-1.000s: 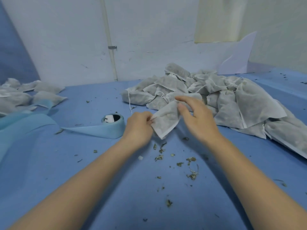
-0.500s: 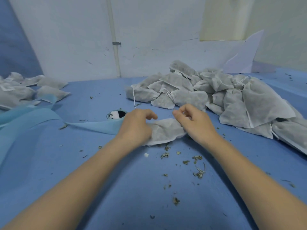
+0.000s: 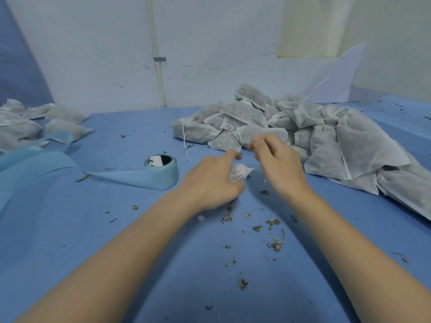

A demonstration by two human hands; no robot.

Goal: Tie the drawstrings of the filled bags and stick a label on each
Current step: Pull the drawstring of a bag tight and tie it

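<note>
A small grey filled bag (image 3: 240, 172) lies on the blue table under my left hand (image 3: 211, 181), which grips its gathered neck. Only the bunched white top shows past the fingers. My right hand (image 3: 278, 164) hovers just right of it with thumb and forefinger pinched together above the neck, on the thin drawstring, which is hardly visible. A roll of labels (image 3: 161, 170) on pale blue backing stands left of my left hand, its strip trailing off to the left.
A large pile of filled grey bags (image 3: 314, 134) with loose strings fills the right back of the table (image 3: 70, 229). Several more bags (image 3: 63, 127) lie at the far left. Dried leaf crumbs (image 3: 275, 243) are scattered between my forearms. A white wall closes the back.
The bag was flat between both hands; now its neck is bunched up in my left hand. My right hand has let go of the fabric and risen, pinching above the neck.
</note>
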